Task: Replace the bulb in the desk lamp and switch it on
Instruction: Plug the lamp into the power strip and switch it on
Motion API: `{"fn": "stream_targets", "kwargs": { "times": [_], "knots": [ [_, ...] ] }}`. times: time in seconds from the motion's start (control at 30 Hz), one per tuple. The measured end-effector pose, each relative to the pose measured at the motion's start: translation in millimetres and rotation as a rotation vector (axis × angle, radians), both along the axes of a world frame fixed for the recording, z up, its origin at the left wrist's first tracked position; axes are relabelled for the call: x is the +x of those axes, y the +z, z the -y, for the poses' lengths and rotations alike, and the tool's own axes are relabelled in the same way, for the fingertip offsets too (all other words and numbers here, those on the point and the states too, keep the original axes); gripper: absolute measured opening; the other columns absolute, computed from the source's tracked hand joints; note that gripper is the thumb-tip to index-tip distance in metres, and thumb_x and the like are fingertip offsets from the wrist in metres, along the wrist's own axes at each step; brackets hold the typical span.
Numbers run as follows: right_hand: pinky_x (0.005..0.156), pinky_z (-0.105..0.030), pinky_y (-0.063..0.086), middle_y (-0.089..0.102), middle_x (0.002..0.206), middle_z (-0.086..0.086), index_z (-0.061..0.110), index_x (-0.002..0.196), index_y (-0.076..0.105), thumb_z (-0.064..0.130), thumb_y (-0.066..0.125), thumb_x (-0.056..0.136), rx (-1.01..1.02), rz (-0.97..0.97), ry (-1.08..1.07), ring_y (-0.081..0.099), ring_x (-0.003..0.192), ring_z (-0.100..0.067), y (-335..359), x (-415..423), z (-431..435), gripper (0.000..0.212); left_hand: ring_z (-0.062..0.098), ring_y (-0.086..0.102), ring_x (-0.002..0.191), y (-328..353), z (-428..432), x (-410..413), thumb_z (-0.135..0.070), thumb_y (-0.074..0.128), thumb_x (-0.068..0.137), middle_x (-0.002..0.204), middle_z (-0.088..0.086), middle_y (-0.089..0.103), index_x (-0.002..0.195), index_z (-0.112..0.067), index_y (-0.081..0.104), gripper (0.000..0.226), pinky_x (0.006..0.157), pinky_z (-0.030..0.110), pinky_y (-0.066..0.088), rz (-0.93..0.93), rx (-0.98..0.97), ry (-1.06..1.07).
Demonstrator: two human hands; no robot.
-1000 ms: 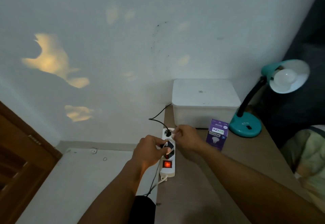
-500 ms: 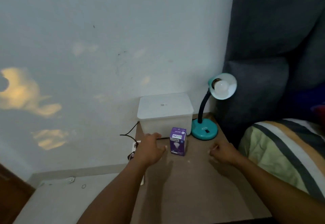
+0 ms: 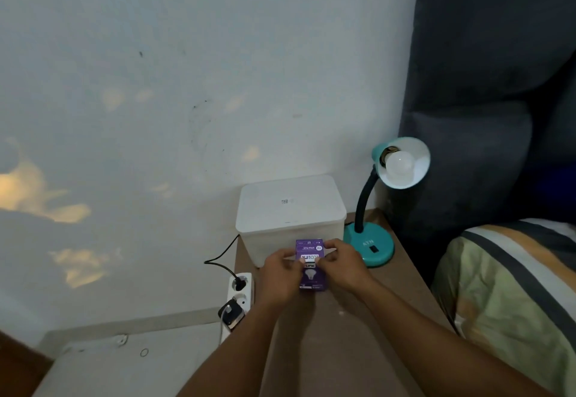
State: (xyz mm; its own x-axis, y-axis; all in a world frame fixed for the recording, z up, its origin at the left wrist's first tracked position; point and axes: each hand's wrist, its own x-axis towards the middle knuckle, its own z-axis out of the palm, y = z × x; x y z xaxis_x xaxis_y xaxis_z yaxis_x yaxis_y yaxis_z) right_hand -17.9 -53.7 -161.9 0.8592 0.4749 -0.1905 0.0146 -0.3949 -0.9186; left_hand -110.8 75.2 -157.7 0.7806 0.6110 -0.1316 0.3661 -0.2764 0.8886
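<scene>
A purple bulb box (image 3: 311, 276) stands upside down on the brown table (image 3: 336, 343), in front of a white lidded container. My left hand (image 3: 279, 275) grips its left side and my right hand (image 3: 344, 264) grips its right side near the top. The teal desk lamp (image 3: 369, 245) stands at the back right of the table. Its shade (image 3: 414, 153) faces me with a white bulb (image 3: 400, 162) in the socket, unlit.
A white lidded container (image 3: 290, 209) sits against the wall behind the box. A white power strip (image 3: 240, 290) lies on the table's left edge with a black plug and a black adapter in it. A bed with a striped cover (image 3: 511, 284) is at the right.
Both hands have left the power strip and closed on the purple box. The view has swung right and now centres on the table and lamp.
</scene>
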Motion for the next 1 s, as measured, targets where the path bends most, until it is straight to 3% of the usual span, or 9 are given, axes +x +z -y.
{"fn": "stream_targets", "kwargs": {
  "times": [0.17, 0.27, 0.37, 0.47, 0.53, 0.63, 0.77, 0.87, 1.0],
  "knots": [
    [0.043, -0.008, 0.045, 0.064, 0.105, -0.005, 0.014, 0.133, 0.052, 0.012, 0.063, 0.094, -0.012, 0.0, 0.03, 0.06, 0.077, -0.004, -5.2, 11.6, -6.1, 0.041, 0.019, 0.074, 0.091, -6.4, -7.4, 8.0, -0.026, 0.074, 0.089, 0.105, 0.006, 0.075, 0.123, -0.017, 0.064, 0.036, 0.074, 0.031, 0.064, -0.032, -0.046, -0.007],
    [0.042, -0.007, 0.044, 0.06, 0.107, -0.003, 0.016, 0.137, 0.049, 0.015, 0.061, 0.095, 0.001, 0.003, 0.056, 0.058, 0.076, -0.003, -7.5, 13.6, -4.3, 0.043, 0.021, 0.073, 0.098, -6.0, -9.2, 8.0, -0.028, 0.073, 0.091, 0.117, 0.011, 0.073, 0.13, -0.016, 0.061, 0.043, 0.082, 0.037, 0.064, -0.045, -0.027, -0.028],
    [0.044, -0.009, 0.046, 0.063, 0.111, -0.008, 0.015, 0.14, 0.045, 0.022, 0.061, 0.096, 0.021, -0.017, 0.036, 0.06, 0.081, -0.006, -5.7, 12.6, 6.9, 0.047, 0.024, 0.065, 0.113, -1.6, -4.1, 5.4, -0.029, 0.07, 0.093, 0.132, 0.012, 0.062, 0.137, -0.015, 0.054, 0.048, 0.092, 0.03, 0.055, -0.065, 0.175, -0.015],
    [0.055, -0.011, 0.044, 0.062, 0.11, -0.004, 0.016, 0.132, 0.052, 0.024, 0.061, 0.096, -0.035, 0.07, -0.031, 0.059, 0.087, -0.006, -4.9, 16.7, 32.0, 0.038, 0.014, 0.055, 0.114, 7.2, 12.3, -0.6, -0.027, 0.065, 0.094, 0.133, 0.005, 0.052, 0.135, -0.021, 0.053, 0.043, 0.086, 0.022, 0.041, 0.031, 0.477, 0.018],
    [0.067, -0.017, 0.047, 0.061, 0.115, -0.003, 0.02, 0.124, 0.057, 0.024, 0.062, 0.094, -0.134, 0.195, -0.077, 0.058, 0.092, -0.008, -9.9, 27.5, 58.2, 0.03, 0.007, 0.051, 0.11, 10.7, 30.3, -0.6, -0.029, 0.061, 0.095, 0.129, -0.002, 0.051, 0.133, -0.025, 0.053, 0.039, 0.085, 0.021, 0.044, 0.083, 0.596, -0.05],
    [0.092, -0.033, 0.052, 0.06, 0.126, -0.003, 0.023, 0.125, 0.059, 0.025, 0.06, 0.092, -0.35, 0.39, -0.107, 0.057, 0.11, -0.016, -24.4, 52.2, 99.5, 0.033, 0.006, 0.052, 0.115, 3.8, 68.5, 8.4, -0.03, 0.056, 0.099, 0.135, -0.006, 0.05, 0.136, -0.028, 0.052, 0.037, 0.097, 0.027, 0.05, 0.084, 0.581, -0.239],
    [0.103, -0.038, 0.044, 0.053, 0.139, -0.002, 0.024, 0.138, 0.05, 0.028, 0.051, 0.094, -0.488, 0.522, -0.034, 0.047, 0.124, -0.018, -47.4, 79.1, 130.0, 0.044, 0.012, 0.042, 0.136, -26.7, 110.2, 31.3, -0.031, 0.053, 0.1, 0.153, -0.007, 0.038, 0.146, -0.029, 0.043, 0.048, 0.114, 0.032, 0.039, 0.02, 0.466, -0.333],
    [0.117, -0.04, 0.03, 0.033, 0.157, -0.002, 0.03, 0.149, 0.032, 0.033, 0.052, 0.094, -0.485, 0.527, 0.092, 0.028, 0.143, -0.021, -64.4, 91.8, 130.6, 0.058, 0.016, 0.035, 0.143, -52.5, 121.4, 52.5, -0.034, 0.051, 0.1, 0.158, -0.001, 0.034, 0.151, -0.027, 0.036, 0.054, 0.119, 0.035, 0.034, -0.043, 0.461, -0.365],
    [0.12, -0.04, 0.016, 0.011, 0.165, -0.001, 0.043, 0.152, 0.009, 0.05, 0.042, 0.096, -0.56, 0.612, 0.214, 0.016, 0.148, -0.021, -96.3, 94.1, 119.8, 0.065, 0.025, 0.027, 0.149, -87.6, 117.9, 76.7, -0.039, 0.045, 0.098, 0.163, 0.009, 0.024, 0.156, -0.023, 0.027, 0.062, 0.121, 0.035, 0.028, -0.121, 0.547, -0.363]
  ]
}}
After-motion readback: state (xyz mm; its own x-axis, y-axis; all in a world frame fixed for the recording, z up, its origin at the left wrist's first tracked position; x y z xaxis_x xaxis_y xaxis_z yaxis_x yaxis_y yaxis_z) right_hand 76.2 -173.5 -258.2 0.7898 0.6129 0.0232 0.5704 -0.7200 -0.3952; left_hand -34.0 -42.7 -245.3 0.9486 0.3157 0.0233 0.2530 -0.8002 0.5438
